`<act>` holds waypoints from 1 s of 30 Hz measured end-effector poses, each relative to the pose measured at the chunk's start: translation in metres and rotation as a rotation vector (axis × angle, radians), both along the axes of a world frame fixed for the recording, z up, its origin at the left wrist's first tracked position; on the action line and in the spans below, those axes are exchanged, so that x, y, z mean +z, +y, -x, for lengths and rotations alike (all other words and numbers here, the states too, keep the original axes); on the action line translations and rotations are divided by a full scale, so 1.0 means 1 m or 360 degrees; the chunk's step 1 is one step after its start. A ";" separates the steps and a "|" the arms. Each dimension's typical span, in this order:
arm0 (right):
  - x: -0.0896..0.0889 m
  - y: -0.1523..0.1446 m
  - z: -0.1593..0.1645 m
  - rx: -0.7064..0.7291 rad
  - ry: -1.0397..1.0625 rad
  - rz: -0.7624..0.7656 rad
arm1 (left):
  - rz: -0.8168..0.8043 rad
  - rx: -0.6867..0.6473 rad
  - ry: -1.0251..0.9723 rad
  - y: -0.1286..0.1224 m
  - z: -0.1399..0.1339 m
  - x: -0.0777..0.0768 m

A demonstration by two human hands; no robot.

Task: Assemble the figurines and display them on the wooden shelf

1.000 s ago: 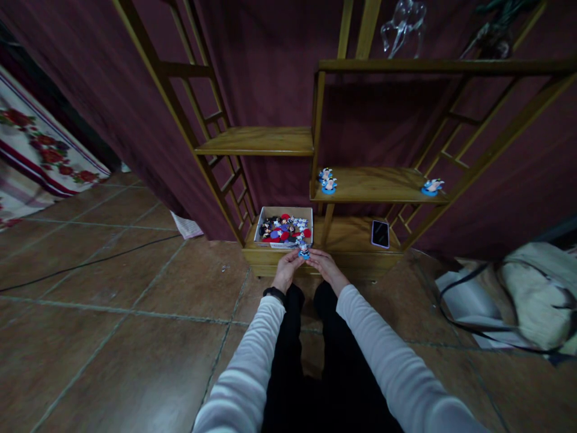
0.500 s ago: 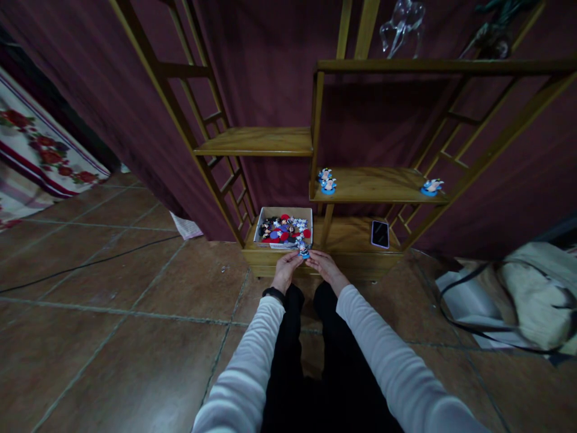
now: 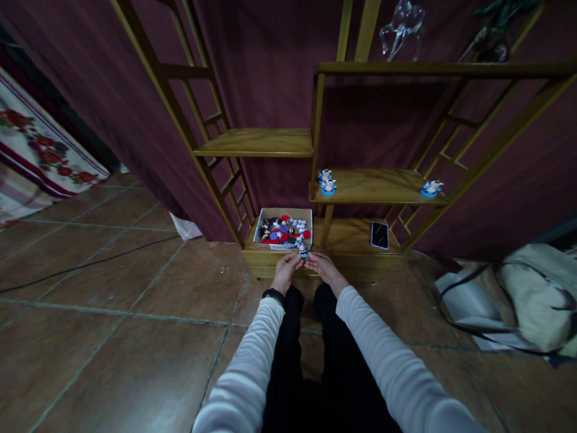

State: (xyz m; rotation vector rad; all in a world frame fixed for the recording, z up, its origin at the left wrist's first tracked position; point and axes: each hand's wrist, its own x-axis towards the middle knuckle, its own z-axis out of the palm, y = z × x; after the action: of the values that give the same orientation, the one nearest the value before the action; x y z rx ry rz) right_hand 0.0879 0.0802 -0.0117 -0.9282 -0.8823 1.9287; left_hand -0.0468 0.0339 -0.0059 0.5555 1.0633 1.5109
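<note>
Between the fingertips of my left hand (image 3: pixel 286 269) and my right hand (image 3: pixel 325 266) is a small figurine (image 3: pixel 303 248) with a blue base, held upright. Both hands are closed on it, one from each side. Just behind it stands a shallow cardboard box (image 3: pixel 258 233) on the low shelf, filled with several small figurines and red and blue discs. On the middle right shelf (image 3: pixel 374 183), two similar blue-based figurines (image 3: pixel 328 185) stand close together at the left end, and another figurine (image 3: pixel 431 188) is at the right end.
A phone or tablet (image 3: pixel 380 234) lies on the low shelf at right. The upper shelf carries a clear glass figure (image 3: pixel 402 30) and a dark statuette (image 3: pixel 493 42). A pale bag (image 3: pixel 536 294) rests on the floor to the right; a black cable (image 3: pixel 99 261) crosses the tiles at left.
The figurine has turned slightly between my fingers, so its front shows differently. My arms and the other things have stayed nearly in place.
</note>
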 end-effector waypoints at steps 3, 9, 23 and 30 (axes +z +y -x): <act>0.002 -0.001 0.000 0.0014 -0.0019 0.0002 | 0.0033 -0.0012 0.0042 0.000 0.001 -0.001; 0.002 -0.002 0.000 0.0028 -0.0050 0.0025 | 0.0074 -0.0017 0.0057 0.001 0.002 -0.003; 0.001 -0.004 0.000 -0.0042 0.0001 -0.0117 | -0.0085 -0.0091 -0.0117 -0.001 0.001 -0.005; 0.003 -0.004 -0.001 -0.0052 -0.0003 -0.0115 | -0.0079 -0.0087 -0.0095 -0.001 0.001 -0.005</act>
State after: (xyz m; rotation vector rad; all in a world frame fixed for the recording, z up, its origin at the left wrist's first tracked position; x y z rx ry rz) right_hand 0.0887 0.0759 -0.0092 -0.8964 -0.9264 1.8561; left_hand -0.0478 0.0330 -0.0104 0.5666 0.9596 1.5004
